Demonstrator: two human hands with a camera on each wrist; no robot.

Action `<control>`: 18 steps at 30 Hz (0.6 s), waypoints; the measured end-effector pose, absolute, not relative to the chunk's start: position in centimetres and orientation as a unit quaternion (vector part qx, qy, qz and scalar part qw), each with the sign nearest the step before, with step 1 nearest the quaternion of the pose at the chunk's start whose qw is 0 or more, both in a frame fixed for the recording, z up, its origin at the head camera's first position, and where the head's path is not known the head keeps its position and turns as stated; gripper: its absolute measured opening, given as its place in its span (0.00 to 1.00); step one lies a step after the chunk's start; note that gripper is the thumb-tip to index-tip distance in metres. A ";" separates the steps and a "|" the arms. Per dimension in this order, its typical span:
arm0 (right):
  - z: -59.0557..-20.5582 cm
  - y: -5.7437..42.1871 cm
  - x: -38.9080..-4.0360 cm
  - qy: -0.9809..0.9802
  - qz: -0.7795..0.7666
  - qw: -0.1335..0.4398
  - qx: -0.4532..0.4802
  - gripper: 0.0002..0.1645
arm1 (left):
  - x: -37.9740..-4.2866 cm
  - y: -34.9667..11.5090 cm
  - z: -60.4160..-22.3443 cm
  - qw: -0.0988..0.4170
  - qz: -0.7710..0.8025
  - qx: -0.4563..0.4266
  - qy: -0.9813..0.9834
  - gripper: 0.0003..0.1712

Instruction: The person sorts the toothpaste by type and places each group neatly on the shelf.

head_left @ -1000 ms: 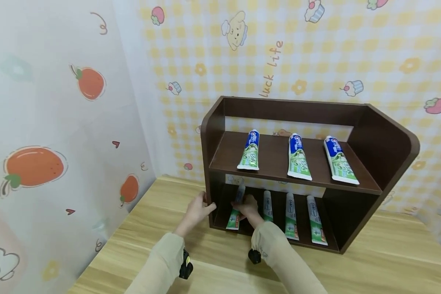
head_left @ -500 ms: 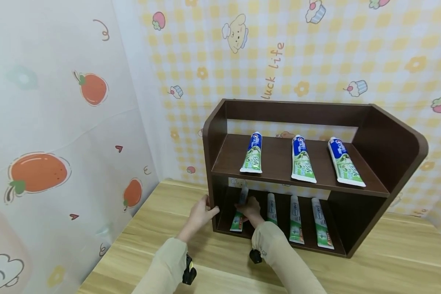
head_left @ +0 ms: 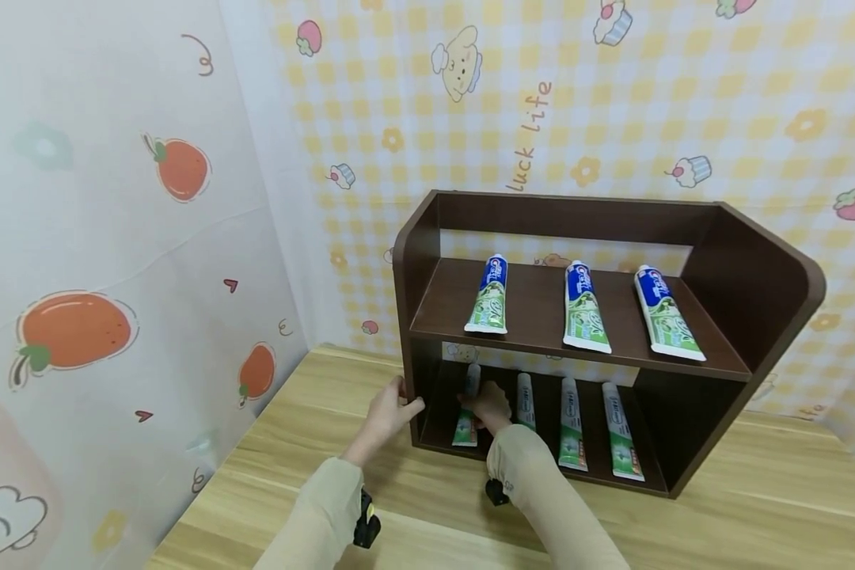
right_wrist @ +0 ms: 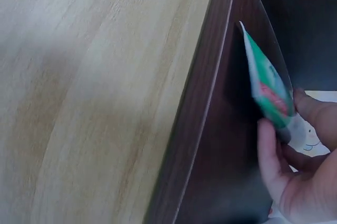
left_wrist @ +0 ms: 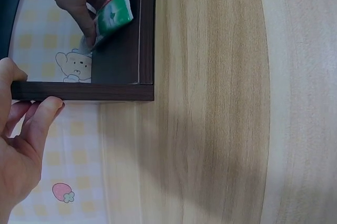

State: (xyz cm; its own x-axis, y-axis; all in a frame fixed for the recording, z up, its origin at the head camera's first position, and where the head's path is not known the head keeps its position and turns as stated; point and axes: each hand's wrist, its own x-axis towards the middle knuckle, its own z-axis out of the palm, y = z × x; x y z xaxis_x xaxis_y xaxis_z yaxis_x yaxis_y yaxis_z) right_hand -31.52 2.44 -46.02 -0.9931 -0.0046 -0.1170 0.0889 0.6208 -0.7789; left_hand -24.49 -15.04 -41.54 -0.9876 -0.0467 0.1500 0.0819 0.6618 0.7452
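My right hand (head_left: 490, 405) pinches a grey-and-green toothpaste tube (head_left: 466, 433) at the left end of the lower shelf. In the right wrist view, thumb and fingers (right_wrist: 268, 153) hold the tube (right_wrist: 269, 84) from both sides, its flat crimped end towards the shelf's front. My left hand (head_left: 386, 416) grips the left side panel of the dark brown shelf unit (head_left: 534, 294). The left wrist view shows the thumb and fingers on opposite faces of that panel (left_wrist: 95, 91). The tube's cap end is partly hidden by the right hand there.
Three more grey-and-green tubes, such as the middle one (head_left: 571, 431), lie to the right on the lower shelf. Three blue-and-green Crest tubes, one at the left (head_left: 490, 297), lie on the upper shelf. The unit stands on a wooden table (head_left: 427, 507) against a patterned wall.
The held tube's lower end has swung slightly right, so it lies straighter. The left hand stays on the side panel. The head view shifted a little.
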 end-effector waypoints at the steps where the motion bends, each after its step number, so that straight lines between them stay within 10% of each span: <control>1: -45.9 2.6 -31.4 0.899 -0.434 0.058 0.023 0.19 | -24.5 -15.0 -41.6 0.079 -0.412 -0.011 -0.908 0.11; 18: -43.6 5.3 -27.4 0.878 -0.465 0.109 -0.022 0.32 | -24.4 -14.9 -41.3 0.047 -0.428 0.021 -0.902 0.14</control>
